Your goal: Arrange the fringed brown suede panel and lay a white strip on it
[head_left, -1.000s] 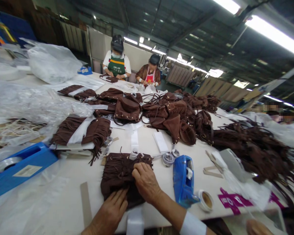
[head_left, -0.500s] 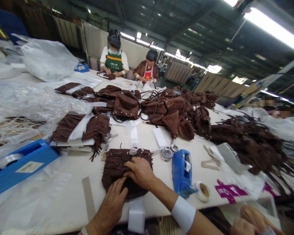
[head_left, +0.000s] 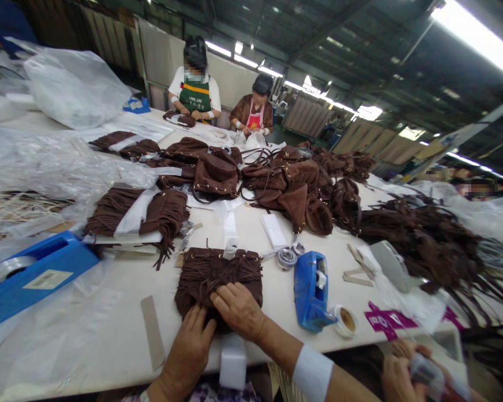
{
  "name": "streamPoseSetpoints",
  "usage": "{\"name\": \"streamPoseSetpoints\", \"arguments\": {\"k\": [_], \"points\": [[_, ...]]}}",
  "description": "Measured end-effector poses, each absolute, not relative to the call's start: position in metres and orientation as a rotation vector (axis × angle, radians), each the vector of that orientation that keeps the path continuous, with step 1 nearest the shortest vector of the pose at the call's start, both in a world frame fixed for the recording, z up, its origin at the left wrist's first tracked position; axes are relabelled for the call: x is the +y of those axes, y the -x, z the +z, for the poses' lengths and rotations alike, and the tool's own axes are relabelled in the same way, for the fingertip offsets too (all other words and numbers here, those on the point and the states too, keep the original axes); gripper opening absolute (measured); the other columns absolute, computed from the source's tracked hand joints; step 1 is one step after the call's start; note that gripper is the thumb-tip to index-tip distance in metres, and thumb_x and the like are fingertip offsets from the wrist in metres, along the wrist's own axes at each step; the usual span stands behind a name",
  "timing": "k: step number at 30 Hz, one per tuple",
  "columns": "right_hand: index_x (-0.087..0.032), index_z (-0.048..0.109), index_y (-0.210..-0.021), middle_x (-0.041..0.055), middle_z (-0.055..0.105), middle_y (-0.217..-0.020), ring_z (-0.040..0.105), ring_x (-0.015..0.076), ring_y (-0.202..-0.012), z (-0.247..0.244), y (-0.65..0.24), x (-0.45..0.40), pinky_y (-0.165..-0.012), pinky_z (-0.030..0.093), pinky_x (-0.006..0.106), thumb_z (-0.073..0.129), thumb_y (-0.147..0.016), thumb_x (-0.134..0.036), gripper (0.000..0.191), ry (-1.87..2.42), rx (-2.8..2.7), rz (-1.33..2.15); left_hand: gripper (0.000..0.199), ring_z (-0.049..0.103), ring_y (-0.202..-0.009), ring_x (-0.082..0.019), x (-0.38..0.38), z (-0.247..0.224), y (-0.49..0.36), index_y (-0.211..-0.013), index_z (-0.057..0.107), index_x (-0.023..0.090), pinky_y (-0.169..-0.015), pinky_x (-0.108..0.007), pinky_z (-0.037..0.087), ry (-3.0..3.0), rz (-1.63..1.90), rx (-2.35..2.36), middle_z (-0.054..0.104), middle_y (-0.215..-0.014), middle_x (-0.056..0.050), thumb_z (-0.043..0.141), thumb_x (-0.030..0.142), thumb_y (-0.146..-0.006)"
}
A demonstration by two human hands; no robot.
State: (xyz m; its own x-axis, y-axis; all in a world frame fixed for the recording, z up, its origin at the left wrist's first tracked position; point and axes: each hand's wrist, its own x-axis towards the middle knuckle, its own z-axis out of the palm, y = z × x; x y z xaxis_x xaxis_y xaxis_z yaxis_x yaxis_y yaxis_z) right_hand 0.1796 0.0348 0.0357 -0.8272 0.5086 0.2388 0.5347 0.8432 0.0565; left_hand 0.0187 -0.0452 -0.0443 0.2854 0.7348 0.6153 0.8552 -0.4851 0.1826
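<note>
Both hands have shifted toward the near end of a dark brown fringed bag (head_left: 218, 273) over the last half second, the right hand (head_left: 241, 312) sliding down its front so that more fringe shows above the knuckles; the left hand (head_left: 190, 346) now works at the bag's lower left. The bag lies flat on a pale table (head_left: 117, 329), directly in front of the person. Its eyeleted edge runs left to right and points away from the wearer, toward the table's far side, while the lower end faces the person. With that end partly covered by the hands, which way the long axis runs cannot be told for certain. The right hand's grip is curled, fingers close together against the bag; the left hand's fingers reach in just beside it. Whether either pinches the material is hidden. A white strip (head_left: 229, 226) extends beyond the eyeleted edge, and a white piece (head_left: 233, 363) shows at the near end. A blue tape dispenser (head_left: 310, 293) stands to the right, a flat grey strip (head_left: 152, 332) lies to the left, and a heap of brown bags (head_left: 285, 184) spreads beyond. Two co-workers (head_left: 195, 100) bend over their own work at the far side.
</note>
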Motion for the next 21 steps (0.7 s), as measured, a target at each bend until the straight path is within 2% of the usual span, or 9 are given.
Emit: {"name": "streamPoseSetpoints", "arguments": {"k": [3,6,10,14,18,21], "points": [[-0.017,0.057,-0.116,0.0083,0.061,-0.107,0.05,0.0207,-0.091,0.04,-0.191,0.027,-0.078,0.039,0.036,0.041,-0.102,-0.021,0.021,0.926,-2.715,-0.031,0.033,0.053,-0.124,-0.032,-0.047,-0.045,-0.016,-0.1,0.068,0.014,-0.095,-0.051,0.057,2.397,-0.949,-1.465,0.06,-0.124,-0.018,0.041,0.003,-0.086],[-0.02,0.06,-0.11,0.0088,0.06,-0.11,0.048,0.0229,-0.096,0.043,-0.198,0.023,-0.081,0.038,0.039,0.047,-0.099,-0.021,0.017,1.175,-2.584,-0.041,0.032,0.052,-0.126,-0.034,-0.048,-0.045,-0.016,-0.099,0.069,0.015,-0.095,-0.052,0.055,2.397,-0.931,-1.456,0.058,-0.129,-0.019,0.043,0.003,-0.084],[-0.022,0.061,-0.107,0.0058,0.061,-0.102,0.048,0.0215,-0.091,0.041,-0.202,0.015,-0.077,0.037,0.038,0.049,-0.1,-0.027,0.015,1.066,-2.73,-0.091,0.031,0.057,-0.113,-0.034,-0.049,-0.042,-0.017,-0.1,0.068,0.015,-0.092,-0.054,0.055,2.445,-0.854,-1.473,0.062,-0.11,-0.018,0.046,0.003,-0.082],[-0.02,0.058,-0.121,0.0052,0.062,-0.098,0.049,0.0212,-0.089,0.037,-0.21,0.006,-0.074,0.037,0.037,0.048,-0.101,-0.026,0.023,0.921,-2.851,-0.123,0.03,0.057,-0.105,-0.032,-0.048,-0.039,-0.013,-0.106,0.066,0.014,-0.093,-0.054,0.054,2.507,-0.818,-1.478,0.062,-0.105,-0.016,0.05,0.004,-0.083],[-0.022,0.048,-0.138,0.0049,0.062,-0.098,0.049,0.0211,-0.089,0.032,-0.222,0.0,-0.072,0.036,0.036,0.047,-0.101,-0.022,0.037,0.86,-2.896,-0.148,0.022,0.059,-0.095,-0.026,-0.048,-0.039,-0.001,-0.096,0.067,0.016,-0.088,-0.046,0.057,2.563,-0.841,-1.45,0.062,-0.095,-0.011,0.051,0.005,-0.086],[-0.025,0.045,-0.142,0.0049,0.062,-0.101,0.049,0.0208,-0.093,0.029,-0.228,-0.002,-0.073,0.036,0.035,0.048,-0.101,-0.023,0.041,0.834,-2.922,-0.125,0.018,0.059,-0.09,-0.024,-0.049,-0.04,0.006,-0.097,0.066,0.017,-0.084,-0.043,0.058,2.61,-0.856,-1.428,0.063,-0.094,-0.009,0.052,0.009,-0.09]]}}
